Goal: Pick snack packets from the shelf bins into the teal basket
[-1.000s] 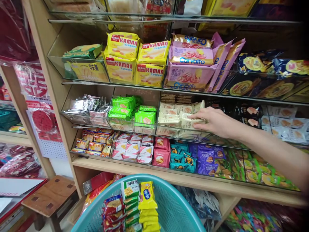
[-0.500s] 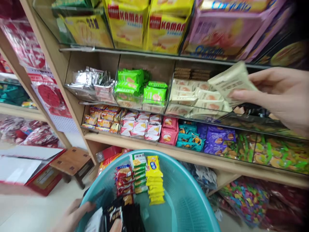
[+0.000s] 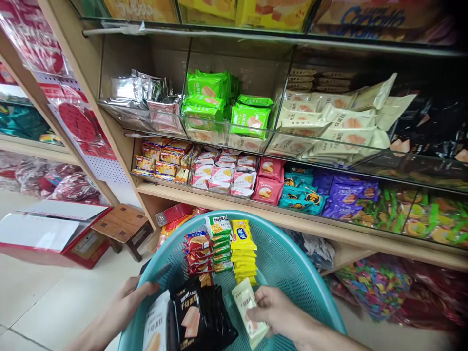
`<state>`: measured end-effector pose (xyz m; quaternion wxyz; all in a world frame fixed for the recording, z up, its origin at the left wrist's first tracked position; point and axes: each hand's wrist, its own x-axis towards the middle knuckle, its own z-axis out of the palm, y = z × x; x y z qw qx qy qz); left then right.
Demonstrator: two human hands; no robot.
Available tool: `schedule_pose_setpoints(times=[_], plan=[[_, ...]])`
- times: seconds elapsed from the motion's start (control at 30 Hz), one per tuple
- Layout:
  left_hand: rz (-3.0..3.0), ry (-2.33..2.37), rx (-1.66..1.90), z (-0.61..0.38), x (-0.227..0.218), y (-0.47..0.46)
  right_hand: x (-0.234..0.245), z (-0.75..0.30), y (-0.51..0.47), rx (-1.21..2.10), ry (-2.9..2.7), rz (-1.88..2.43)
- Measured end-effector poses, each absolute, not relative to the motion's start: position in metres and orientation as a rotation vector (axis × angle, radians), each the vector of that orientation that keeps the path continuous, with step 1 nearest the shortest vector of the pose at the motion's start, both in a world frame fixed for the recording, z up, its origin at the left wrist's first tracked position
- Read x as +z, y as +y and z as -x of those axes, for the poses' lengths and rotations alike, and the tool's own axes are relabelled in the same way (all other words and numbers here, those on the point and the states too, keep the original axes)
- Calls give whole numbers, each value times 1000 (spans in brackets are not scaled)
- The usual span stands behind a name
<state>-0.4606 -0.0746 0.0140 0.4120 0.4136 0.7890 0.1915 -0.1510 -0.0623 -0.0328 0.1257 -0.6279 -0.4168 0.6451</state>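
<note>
In the lower middle sits a round teal plastic basket (image 3: 314, 265) with a perforated wall. My left hand (image 3: 126, 302) is closed over its left rim. Between the thumb and fingers of my right hand (image 3: 272, 312) is a cream snack packet (image 3: 244, 304), held inside the basket, right of several black packets (image 3: 192, 314). A white packet (image 3: 155, 324) stands at their left. Behind them, stacked in columns, are red packets (image 3: 198, 248), green-and-white packets (image 3: 220, 243) and yellow packets (image 3: 243, 248).
Shelves ahead have clear-fronted bins: silver packets (image 3: 127, 90), bright green packets (image 3: 208, 92), cream packets (image 3: 343, 119), and purple packets (image 3: 347, 195) on the lower row. A wooden stool (image 3: 119, 224) and a red-and-white carton (image 3: 54, 234) stand on the floor at left.
My right hand has moved down and left from the cream packets' bin into the basket, carrying one cream packet. My left hand stays at the rim. The view has tilted lower.
</note>
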Motion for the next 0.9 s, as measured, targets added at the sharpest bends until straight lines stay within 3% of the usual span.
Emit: schedule_pose_setpoints(times=[0.9], plan=[[-1090, 2002, 544, 467, 4, -74, -60, 184, -44, 1983, -792, 1773]])
